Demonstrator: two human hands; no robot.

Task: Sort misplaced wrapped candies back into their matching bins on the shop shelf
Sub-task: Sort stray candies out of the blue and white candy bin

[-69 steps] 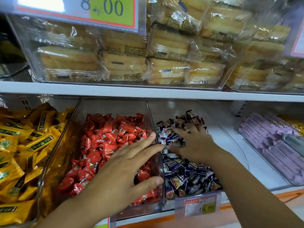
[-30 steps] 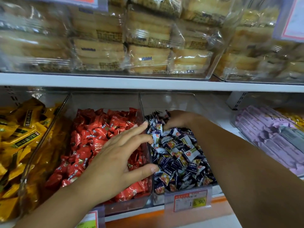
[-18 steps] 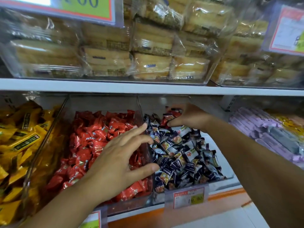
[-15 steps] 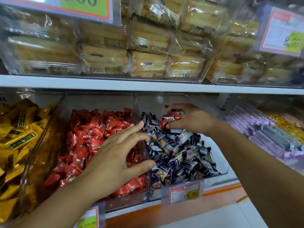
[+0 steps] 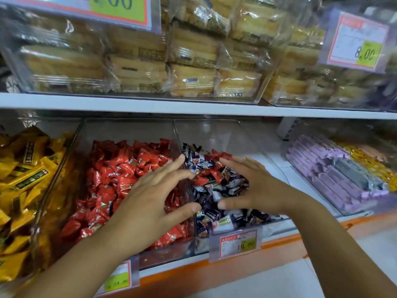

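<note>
A clear bin (image 5: 129, 130) full of red wrapped candies (image 5: 116, 175) stands on the lower shelf. Right of it, a second clear bin (image 5: 214, 130) holds dark blue and white candies (image 5: 217, 211). Several red candies (image 5: 214, 175) lie mixed on top of that blue pile. My left hand (image 5: 150, 203) spreads over the red bin's right side, its fingers straight and its thumb at the divider wall. Over the blue pile lies my right hand (image 5: 251, 188), fingers straight and flat on the candies, holding nothing that I can see.
Yellow packets (image 5: 23, 168) fill the bin at far left. Purple wrapped bars (image 5: 326, 173) lie in a bin at the right. Price tags (image 5: 238, 244) hang on the shelf's front edge. The upper shelf (image 5: 193, 107) carries clear tubs of wrapped cakes.
My right hand drew back from the rear of the blue bin, let go of the red candy it pinched, and now lies flat on the pile. My left hand has hardly moved.
</note>
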